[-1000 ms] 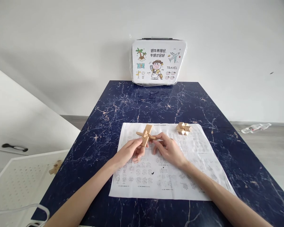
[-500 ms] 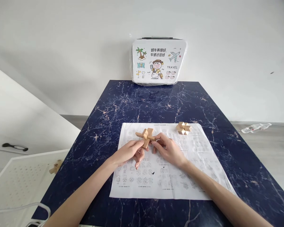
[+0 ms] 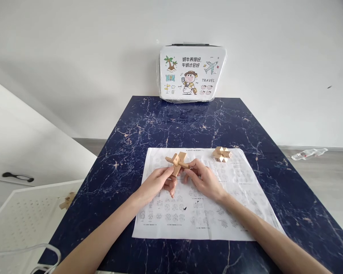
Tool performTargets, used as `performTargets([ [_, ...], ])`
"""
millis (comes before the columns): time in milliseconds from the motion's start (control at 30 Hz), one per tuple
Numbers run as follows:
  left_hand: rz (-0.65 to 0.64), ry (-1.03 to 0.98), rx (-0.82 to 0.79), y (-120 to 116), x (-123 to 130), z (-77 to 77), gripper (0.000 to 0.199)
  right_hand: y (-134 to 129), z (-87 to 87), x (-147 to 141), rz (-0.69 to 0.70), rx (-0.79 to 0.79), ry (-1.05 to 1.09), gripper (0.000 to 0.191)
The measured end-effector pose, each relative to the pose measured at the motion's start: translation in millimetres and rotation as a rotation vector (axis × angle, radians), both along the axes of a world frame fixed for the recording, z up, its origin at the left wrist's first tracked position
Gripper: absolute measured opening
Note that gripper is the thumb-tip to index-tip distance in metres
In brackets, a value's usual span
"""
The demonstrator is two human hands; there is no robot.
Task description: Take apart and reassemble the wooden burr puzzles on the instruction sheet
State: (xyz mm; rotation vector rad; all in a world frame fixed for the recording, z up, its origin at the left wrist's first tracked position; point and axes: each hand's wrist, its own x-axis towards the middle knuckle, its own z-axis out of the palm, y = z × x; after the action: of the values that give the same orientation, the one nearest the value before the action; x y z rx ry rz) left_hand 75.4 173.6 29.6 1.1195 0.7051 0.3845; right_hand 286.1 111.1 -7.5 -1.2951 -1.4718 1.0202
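Observation:
A light wooden interlocking puzzle (image 3: 176, 160) made of crossed pieces is held over the upper left part of a printed paper sheet (image 3: 217, 224). My left hand (image 3: 158, 182) grips its lower left side between thumb and fingers. With thumb and forefinger, my right hand (image 3: 204, 179) pinches the end of the bar that sticks out to the right. The number 2 shows on the block facing up. Another wooden puzzle (image 3: 222, 154), compact and faceted, rests on the sheet's upper right part. My fingers hide the underside of the held puzzle.
The sheet lies on a dark blue marbled table (image 3: 183, 129). A white illustrated case (image 3: 192, 74) stands at the far edge against the wall. Left of the table, a white perforated surface (image 3: 25, 209) bears another wooden piece (image 3: 68, 200) and a white cable (image 3: 25, 251).
The held puzzle has turned slightly and moved a little to the right. My left hand's lower fingers have curled in and shifted right and up. The right hand has moved slightly.

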Motion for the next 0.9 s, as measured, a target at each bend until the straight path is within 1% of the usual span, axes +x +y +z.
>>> performTargets([
  [133,0.064,-0.025,0.008,-4.3,3.4,-1.1,0.043,-1.8,-0.1,-0.3,-0.027,0.022,0.03,0.01],
  [233,0.118,-0.067,-0.018,-7.0,5.8,-1.5,0.044,-2.4,0.8,-1.1,-0.04,0.039,0.041,0.01],
  [467,0.178,-0.123,-0.059,-9.0,8.5,-10.4,0.045,-2.0,-0.2,-1.9,-0.054,0.07,0.051,0.011],
  [533,0.192,-0.12,-0.073,-7.9,8.1,-10.6,0.045,-1.6,-0.5,-1.6,-0.054,0.059,0.079,0.014],
  [600,0.183,-0.099,-0.063,-6.1,6.7,-8.0,0.045,-0.6,-0.8,-1.0,-0.052,0.042,0.131,0.018],
  [667,0.167,-0.073,-0.017,-4.2,4.5,-3.6,0.044,1.1,-0.9,0.1,-0.056,0.024,0.21,0.024],
  [800,0.177,-0.035,0.08,-2.2,0.7,3.8,0.046,6.1,-0.5,4.0,-0.113,0.003,0.407,0.032],
  [900,0.188,0.006,0.133,-3.1,0.7,4.9,0.046,9.3,0.7,8.3,-0.161,-0.018,0.496,0.034],
])
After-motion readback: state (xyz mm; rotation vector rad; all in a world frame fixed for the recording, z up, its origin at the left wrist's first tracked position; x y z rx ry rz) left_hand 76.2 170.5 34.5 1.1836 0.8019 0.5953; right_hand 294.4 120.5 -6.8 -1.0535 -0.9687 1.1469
